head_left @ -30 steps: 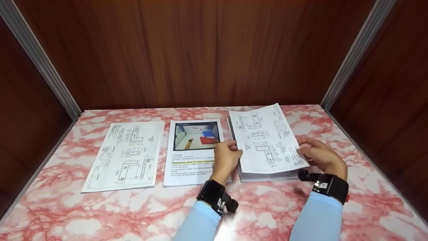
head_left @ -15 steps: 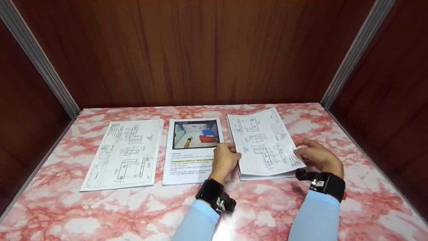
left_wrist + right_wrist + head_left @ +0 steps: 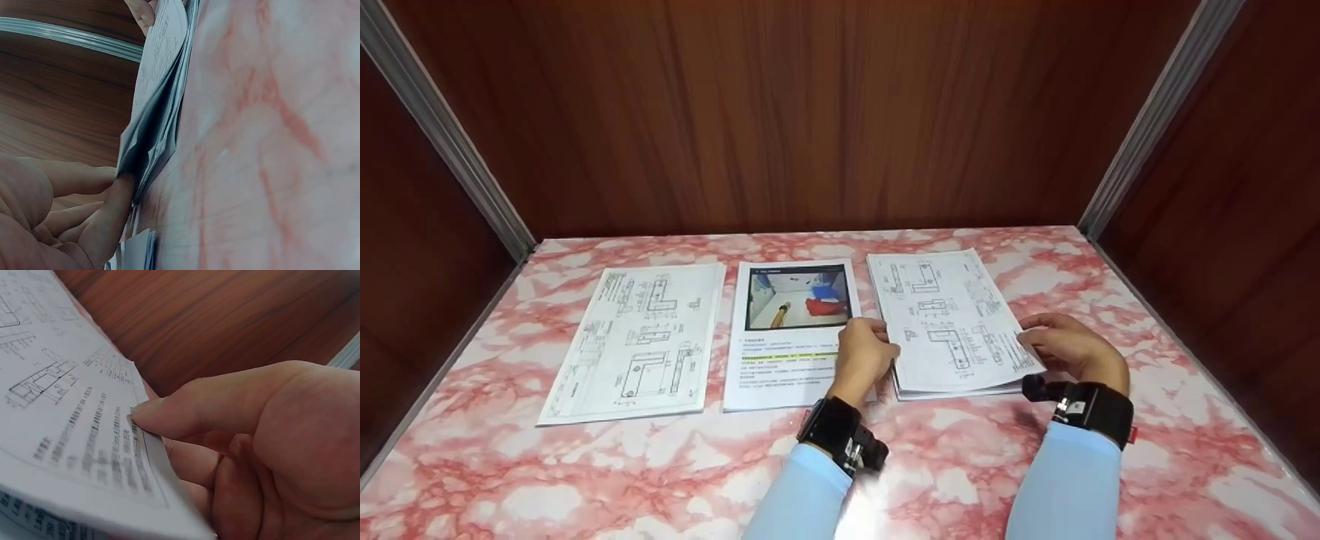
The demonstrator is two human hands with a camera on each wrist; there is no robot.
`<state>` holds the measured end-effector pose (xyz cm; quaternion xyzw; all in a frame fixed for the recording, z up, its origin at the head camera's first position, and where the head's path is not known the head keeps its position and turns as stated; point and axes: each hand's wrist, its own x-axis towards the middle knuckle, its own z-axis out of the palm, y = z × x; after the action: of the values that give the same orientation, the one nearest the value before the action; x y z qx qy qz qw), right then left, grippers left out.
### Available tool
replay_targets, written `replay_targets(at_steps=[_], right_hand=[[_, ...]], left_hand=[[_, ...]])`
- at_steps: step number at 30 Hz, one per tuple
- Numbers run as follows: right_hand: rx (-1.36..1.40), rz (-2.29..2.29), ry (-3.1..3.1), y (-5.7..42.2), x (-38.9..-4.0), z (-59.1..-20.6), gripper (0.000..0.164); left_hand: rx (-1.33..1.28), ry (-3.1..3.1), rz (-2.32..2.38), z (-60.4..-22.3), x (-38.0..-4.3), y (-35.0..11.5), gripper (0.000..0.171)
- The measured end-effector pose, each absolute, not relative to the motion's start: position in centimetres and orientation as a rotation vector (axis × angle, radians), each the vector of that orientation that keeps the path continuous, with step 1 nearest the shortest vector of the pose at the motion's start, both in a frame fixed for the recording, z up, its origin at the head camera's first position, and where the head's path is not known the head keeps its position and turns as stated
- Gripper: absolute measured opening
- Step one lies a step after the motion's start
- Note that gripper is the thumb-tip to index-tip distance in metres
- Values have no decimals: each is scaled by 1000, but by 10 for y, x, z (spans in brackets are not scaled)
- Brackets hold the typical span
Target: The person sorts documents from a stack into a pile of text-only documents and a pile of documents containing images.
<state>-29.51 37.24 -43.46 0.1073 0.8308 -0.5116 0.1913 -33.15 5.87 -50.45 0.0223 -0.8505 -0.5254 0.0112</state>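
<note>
A sheet of paper (image 3: pixel 941 319) printed with technical drawings lies over the right-hand paper stack (image 3: pixel 937 395), its right edge slightly raised. My left hand (image 3: pixel 862 356) pinches the sheet at its left edge; the left wrist view shows a gap between the sheet (image 3: pixel 160 62) and the pages below, with a digit at its mouth. On the opposite side, my right hand (image 3: pixel 1076 352) grips the right edge. In the right wrist view the thumb (image 3: pixel 185 408) presses on the printed face while the other fingers are partly hidden beneath the paper.
Left of my hands lies a stack (image 3: pixel 787 375) with a colour photo and a highlighted line. Farther left is another stack of drawings (image 3: pixel 637 345). The red-and-white marbled table (image 3: pixel 660 480) is walled by brown wood panels (image 3: pixel 810 112) with metal corner posts.
The sheet has come down onto the right-hand stack and now lies nearly flat and lined up with it. Both hands have kept hold of its sides and lowered slightly.
</note>
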Motion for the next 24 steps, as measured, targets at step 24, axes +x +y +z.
replay_targets(at_steps=[24], right_hand=[[349,-1344,2404,354,-299,-417,69]], left_hand=[[147,-2863,-1375,-501,-338,63,19]])
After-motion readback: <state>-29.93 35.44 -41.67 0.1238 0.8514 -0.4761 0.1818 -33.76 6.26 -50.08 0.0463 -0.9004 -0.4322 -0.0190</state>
